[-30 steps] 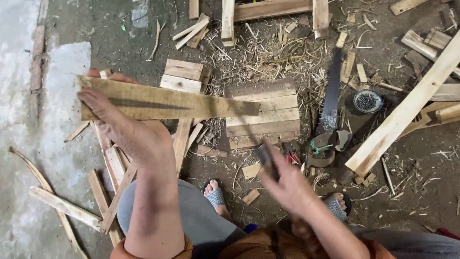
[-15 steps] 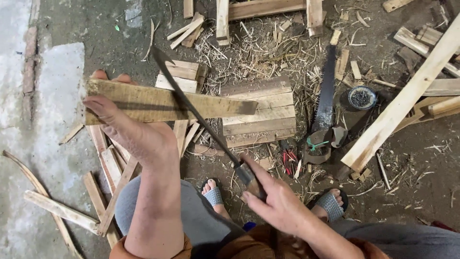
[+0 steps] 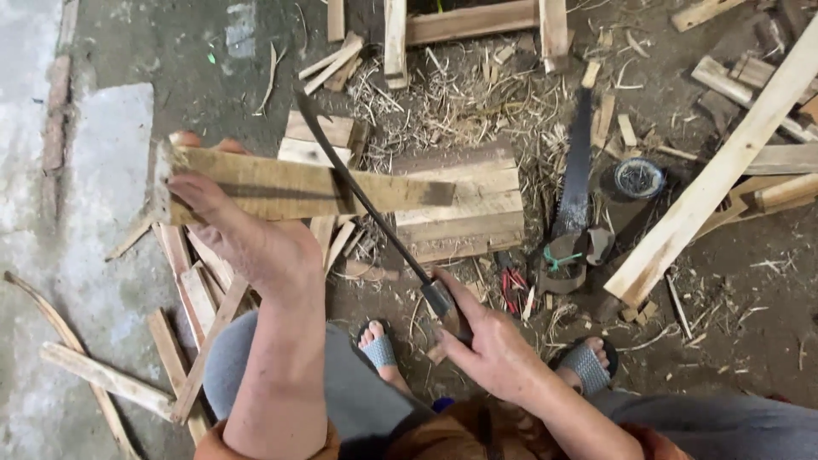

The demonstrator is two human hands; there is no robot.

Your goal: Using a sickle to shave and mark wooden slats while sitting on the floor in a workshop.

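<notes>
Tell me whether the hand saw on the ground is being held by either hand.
No: the hand saw lies untouched on the ground, while the right hand grips a long dark blade and the left hand holds a wooden slat.

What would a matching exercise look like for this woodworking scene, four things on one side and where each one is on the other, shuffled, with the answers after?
Things:
1. wooden slat
2. long knife
3. hand saw
4. stacked-plank block

Places:
A. lying on the ground among shavings, right of the block
B. gripped at its end by the left hand, held level
C. on the ground under the slat's far end
D. handle in the right hand, blade crossing the slat

Pairs: 1-B, 2-D, 3-A, 4-C
</notes>
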